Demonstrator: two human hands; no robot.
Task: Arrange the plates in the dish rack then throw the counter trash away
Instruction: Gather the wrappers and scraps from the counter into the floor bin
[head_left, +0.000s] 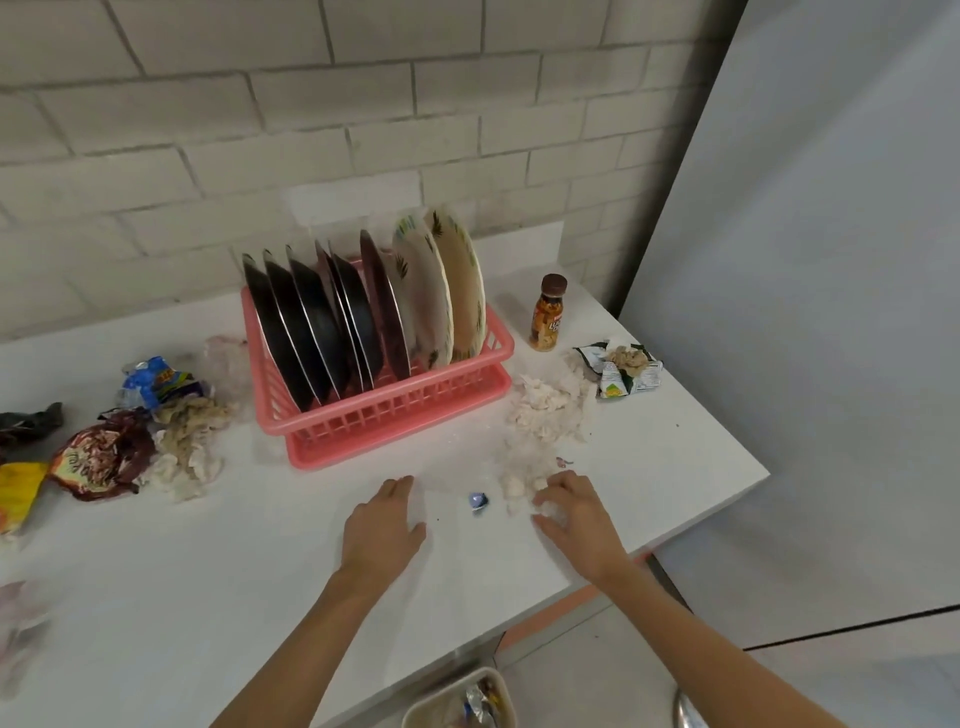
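Head view: dish rack (395, 418) holds upright plates (311, 332); bin (508, 688), wrappers (478, 702); left hand (382, 530) flat-fingered; right hand (579, 519) pinches tissue scraps (544, 505).

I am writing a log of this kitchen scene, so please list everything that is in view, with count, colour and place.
counter: one, white, under everything.
dish rack: one, pink, mid-counter near the wall.
plates: about nine, dark at left, pale patterned at right, standing in the dish rack.
bottle: one, brown cap, orange label, right of the rack.
snack wrappers: about five; blue, maroon, yellow, dark at left; green-white at right.
tissue scraps: several heaps, whitish, on both sides and in front of the rack.
small wrapper: one, blue, between the hands.
bin: one, cream, below the counter edge, trash inside.
left hand: flat on the counter.
right hand: fingers curled over tissue scraps.
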